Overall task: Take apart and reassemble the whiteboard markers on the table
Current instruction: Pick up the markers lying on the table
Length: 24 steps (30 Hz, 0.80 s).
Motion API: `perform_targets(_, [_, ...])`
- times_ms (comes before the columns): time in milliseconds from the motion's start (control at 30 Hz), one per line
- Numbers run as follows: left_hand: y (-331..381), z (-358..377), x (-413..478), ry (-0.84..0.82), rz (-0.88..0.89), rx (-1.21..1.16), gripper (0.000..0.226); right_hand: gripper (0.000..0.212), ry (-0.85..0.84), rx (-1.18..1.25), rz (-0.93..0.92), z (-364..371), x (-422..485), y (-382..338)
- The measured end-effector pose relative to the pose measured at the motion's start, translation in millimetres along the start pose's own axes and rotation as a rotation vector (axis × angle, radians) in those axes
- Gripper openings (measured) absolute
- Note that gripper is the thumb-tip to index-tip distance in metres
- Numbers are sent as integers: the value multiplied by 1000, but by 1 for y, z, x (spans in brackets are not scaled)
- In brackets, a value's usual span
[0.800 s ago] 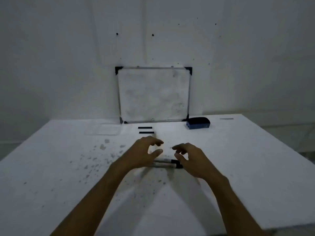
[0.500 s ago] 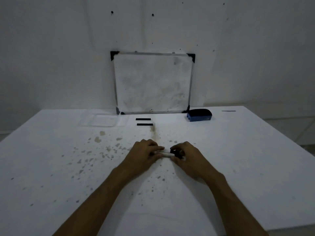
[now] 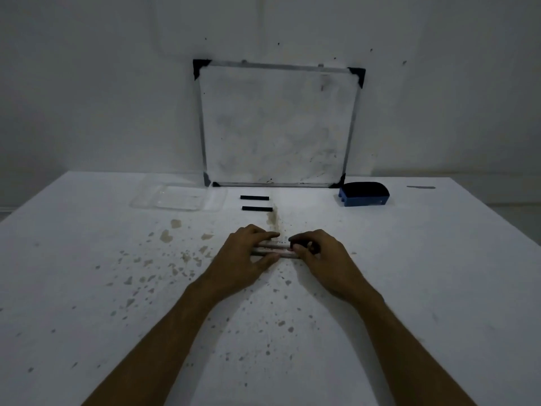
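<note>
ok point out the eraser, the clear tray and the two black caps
eraser (image 3: pixel 364 194): head view, on its blue side
clear tray (image 3: pixel 178 197): head view, on its bare floor
far cap (image 3: pixel 254 197): head view, mid-length
near cap (image 3: pixel 257 208): head view, mid-length

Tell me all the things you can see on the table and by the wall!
whiteboard: 1, white with black corners, leaning on the wall at the table's back edge
black sticks: 2, black, lying side by side just in front of the whiteboard
eraser: 1, blue and black, right of the whiteboard
clear tray: 1, see-through, left of the sticks
markers: 2, pale barrels, between the hands
table: 1, white, stained
left hand: 1, on the markers
right hand: 1, on the markers' dark end
</note>
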<state>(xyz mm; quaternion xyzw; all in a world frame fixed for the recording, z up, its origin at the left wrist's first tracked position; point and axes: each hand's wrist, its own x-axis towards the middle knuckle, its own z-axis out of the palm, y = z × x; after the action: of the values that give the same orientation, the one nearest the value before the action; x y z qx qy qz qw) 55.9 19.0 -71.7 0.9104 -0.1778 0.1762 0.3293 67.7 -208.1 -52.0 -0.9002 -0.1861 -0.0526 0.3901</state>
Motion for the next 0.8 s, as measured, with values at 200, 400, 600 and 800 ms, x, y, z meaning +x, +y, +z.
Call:
perform_targets(200, [13, -3, 3, 279, 123, 126, 49, 23, 85, 165, 17, -2, 5, -10])
perform_targets(400, [32, -8, 10, 421, -318, -677, 47, 25, 193, 307, 19, -4, 1, -29])
perform_targets(600, [36, -22, 7, 361, -407, -1184, 29, 27, 58, 276, -16, 7, -14, -45])
perform_targets(800, [25, -45, 2, 232, -367, -1009, 40, 24, 185, 273, -106, -3, 2, -64])
